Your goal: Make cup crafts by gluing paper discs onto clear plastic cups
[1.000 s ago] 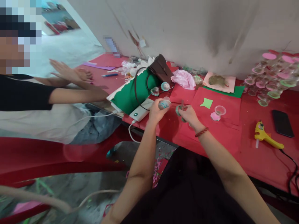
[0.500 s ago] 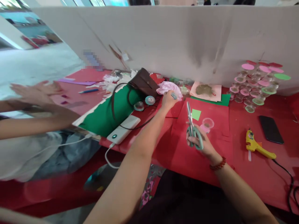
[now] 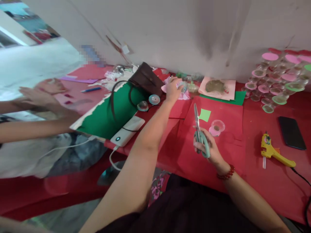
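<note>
My right hand (image 3: 209,150) grips scissors (image 3: 201,139) by their grey-green handles, the blades pointing up and close together. My left hand (image 3: 173,90) reaches across the table with curled fingers around a small, clear bluish plastic piece (image 3: 182,86); its exact kind is unclear. Beneath and beside that hand lies a crumpled pink plastic bag (image 3: 186,95). A stack of clear plastic cups (image 3: 193,88) lies just right of its fingers. On the red sheet (image 3: 218,110) are a light green paper square (image 3: 204,115) and a small clear cup with a pink disc (image 3: 215,130).
At right are a yellow glue gun (image 3: 269,150), a black phone (image 3: 291,132) and stacked clear cups with coloured discs (image 3: 274,81). At left lie a brown bag (image 3: 147,79), green board (image 3: 104,116) and white power bank (image 3: 127,131). Another person's hands (image 3: 41,97) are beyond.
My left hand has moved farther back over the pink bag, closer to the cup stack. My right hand still holds the scissors. The view has tilted down slightly.
</note>
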The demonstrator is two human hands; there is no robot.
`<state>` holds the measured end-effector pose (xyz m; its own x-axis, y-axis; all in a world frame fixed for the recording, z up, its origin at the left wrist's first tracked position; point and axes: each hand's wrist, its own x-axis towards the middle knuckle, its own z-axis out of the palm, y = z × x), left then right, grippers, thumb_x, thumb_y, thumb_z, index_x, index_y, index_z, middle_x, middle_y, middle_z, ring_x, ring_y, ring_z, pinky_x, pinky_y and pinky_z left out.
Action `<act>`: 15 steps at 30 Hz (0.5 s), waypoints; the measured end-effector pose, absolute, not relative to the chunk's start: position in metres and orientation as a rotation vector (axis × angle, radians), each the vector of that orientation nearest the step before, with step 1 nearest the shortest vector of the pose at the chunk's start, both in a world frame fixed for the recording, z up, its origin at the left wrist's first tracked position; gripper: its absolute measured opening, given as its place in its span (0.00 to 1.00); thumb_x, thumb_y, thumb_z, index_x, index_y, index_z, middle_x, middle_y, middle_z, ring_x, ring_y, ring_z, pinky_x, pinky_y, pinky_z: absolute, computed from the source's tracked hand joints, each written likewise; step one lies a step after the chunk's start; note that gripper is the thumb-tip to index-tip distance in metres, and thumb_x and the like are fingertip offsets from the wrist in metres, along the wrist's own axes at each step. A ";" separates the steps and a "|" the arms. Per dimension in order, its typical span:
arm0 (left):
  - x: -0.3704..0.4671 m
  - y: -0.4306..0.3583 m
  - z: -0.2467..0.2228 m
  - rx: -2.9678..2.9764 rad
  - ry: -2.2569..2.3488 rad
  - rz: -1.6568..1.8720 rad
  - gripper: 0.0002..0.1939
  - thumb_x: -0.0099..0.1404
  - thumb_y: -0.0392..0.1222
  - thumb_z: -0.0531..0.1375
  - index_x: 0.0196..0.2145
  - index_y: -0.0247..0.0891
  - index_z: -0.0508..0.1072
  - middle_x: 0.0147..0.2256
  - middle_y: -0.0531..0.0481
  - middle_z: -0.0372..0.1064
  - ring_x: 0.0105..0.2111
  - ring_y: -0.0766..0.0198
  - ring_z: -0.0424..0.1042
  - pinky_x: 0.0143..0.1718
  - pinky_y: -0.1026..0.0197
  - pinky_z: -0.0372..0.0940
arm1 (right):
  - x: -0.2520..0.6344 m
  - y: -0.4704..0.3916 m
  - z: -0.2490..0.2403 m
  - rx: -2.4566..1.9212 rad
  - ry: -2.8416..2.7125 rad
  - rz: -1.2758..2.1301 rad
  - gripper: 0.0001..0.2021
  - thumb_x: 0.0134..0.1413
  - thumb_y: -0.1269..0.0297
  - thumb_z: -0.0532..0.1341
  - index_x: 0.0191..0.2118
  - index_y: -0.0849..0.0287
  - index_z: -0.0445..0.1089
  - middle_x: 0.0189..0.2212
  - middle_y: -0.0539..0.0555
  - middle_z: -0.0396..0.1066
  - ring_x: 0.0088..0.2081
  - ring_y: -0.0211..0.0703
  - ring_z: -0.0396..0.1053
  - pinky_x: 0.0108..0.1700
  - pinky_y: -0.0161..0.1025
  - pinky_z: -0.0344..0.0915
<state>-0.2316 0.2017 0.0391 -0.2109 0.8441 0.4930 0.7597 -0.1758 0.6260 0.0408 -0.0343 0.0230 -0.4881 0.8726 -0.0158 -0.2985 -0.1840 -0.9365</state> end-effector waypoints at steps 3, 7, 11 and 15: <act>-0.270 0.151 0.046 1.914 2.261 1.150 0.26 0.52 0.37 0.75 0.50 0.42 0.80 0.59 0.40 0.72 0.71 0.35 0.57 0.76 0.34 0.41 | 0.040 -0.037 0.027 -0.729 -1.297 1.778 0.30 0.52 0.55 0.74 0.60 0.48 0.68 0.33 0.46 0.69 0.26 0.34 0.66 0.28 0.37 0.67; -0.303 0.101 0.050 1.621 2.616 0.812 0.35 0.48 0.42 0.78 0.54 0.41 0.79 0.58 0.31 0.70 0.65 0.24 0.62 0.65 0.26 0.57 | 0.038 -0.040 0.028 -0.716 -1.329 1.806 0.30 0.52 0.55 0.75 0.60 0.49 0.68 0.32 0.45 0.69 0.26 0.35 0.65 0.29 0.37 0.67; -0.314 0.095 0.047 1.463 2.570 0.642 0.39 0.48 0.42 0.77 0.58 0.43 0.75 0.57 0.32 0.73 0.62 0.31 0.69 0.63 0.35 0.63 | 0.037 -0.040 0.025 -0.737 -1.340 1.811 0.30 0.50 0.56 0.75 0.58 0.51 0.70 0.31 0.45 0.69 0.26 0.34 0.65 0.29 0.37 0.66; -0.319 0.097 0.046 1.430 2.527 0.778 0.30 0.51 0.38 0.73 0.53 0.46 0.76 0.52 0.41 0.78 0.57 0.40 0.74 0.62 0.41 0.65 | 0.039 -0.036 0.023 -0.753 -1.301 1.818 0.30 0.49 0.56 0.75 0.58 0.49 0.70 0.31 0.44 0.68 0.25 0.35 0.65 0.28 0.38 0.67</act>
<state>-0.3193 0.0967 0.0463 -0.5402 0.8313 0.1310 0.7611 0.4162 0.4976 0.0393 -0.0359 0.0233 -0.5348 0.8444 -0.0318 -0.2424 -0.1894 -0.9515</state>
